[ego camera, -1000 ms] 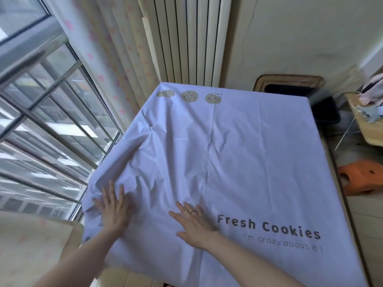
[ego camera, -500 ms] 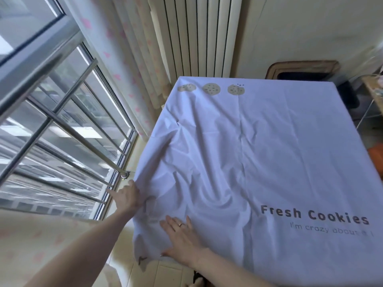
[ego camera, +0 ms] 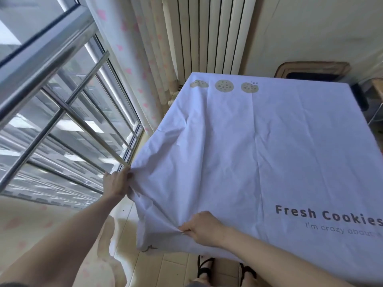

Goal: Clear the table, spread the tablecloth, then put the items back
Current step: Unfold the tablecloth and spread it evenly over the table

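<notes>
Here, tablecloth edge in left hand.

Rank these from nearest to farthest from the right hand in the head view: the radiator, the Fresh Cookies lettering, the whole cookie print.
From the right hand, pinching the tablecloth near its front edge:
1. Fresh Cookies lettering, to its right, on the near side.
2. Whole cookie print, at the cloth's far edge.
3. Radiator, on the far wall.

Your tablecloth lies spread before you, window left, radiator behind it.
</notes>
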`<state>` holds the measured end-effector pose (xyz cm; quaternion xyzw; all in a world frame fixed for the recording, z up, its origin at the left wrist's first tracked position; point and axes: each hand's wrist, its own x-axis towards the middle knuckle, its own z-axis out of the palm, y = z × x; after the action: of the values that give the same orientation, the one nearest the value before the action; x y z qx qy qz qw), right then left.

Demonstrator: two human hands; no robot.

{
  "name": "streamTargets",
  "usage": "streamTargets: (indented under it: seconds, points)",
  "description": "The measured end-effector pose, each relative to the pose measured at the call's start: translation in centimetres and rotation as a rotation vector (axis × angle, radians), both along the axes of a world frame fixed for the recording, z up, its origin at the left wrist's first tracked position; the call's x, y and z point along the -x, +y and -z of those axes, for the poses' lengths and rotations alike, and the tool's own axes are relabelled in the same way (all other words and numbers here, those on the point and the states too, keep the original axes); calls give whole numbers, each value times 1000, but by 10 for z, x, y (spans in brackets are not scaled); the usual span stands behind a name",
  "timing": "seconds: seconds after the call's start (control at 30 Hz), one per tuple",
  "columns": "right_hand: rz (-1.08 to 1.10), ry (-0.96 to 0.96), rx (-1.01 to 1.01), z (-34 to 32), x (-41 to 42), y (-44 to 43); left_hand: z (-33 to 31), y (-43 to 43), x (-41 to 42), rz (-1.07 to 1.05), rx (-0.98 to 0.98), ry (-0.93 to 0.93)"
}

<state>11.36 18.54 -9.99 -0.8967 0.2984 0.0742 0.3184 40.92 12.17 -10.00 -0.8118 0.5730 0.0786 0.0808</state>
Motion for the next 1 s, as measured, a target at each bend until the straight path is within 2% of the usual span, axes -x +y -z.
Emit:
streamTargets:
  seconds: [0.1,0.17,0.23,0.33,0.43,0.5,0.57,0.63,0.7,0.77,0.8,0.93,1.0]
  points:
    - [-24,109,-40,-1,-2,-1,1,-1,1,-86,-62,118]
    - [9,154,-82,6,-5,2,5,8,13,41,-83,148]
    - [3,206,-76,13,-9,10,16,26,30,184,-193,168]
    - [-82,322,4,29,-7,26,31,62,48,113,-322,267]
    - [-122,387,89,42,-1,33,34,86,52,-133,-113,519]
    - [-111,390,102,43,-1,31,27,95,58,-284,56,606]
    - [-45,369,91,38,-6,28,22,98,60,-537,159,708]
    - [35,293,90,33,-11,29,19,101,58,-740,82,857]
    - [33,253,142,35,-19,32,15,106,59,-801,1,940]
    - [82,305,110,30,-28,31,8,112,60,-786,-10,971]
    - [110,272,154,29,-32,31,5,115,61,-755,1,971]
    - [223,49,-56,13,-47,16,-13,122,64,-638,78,995]
    - [208,-68,-26,1,-62,0,-20,126,67,-487,78,900]
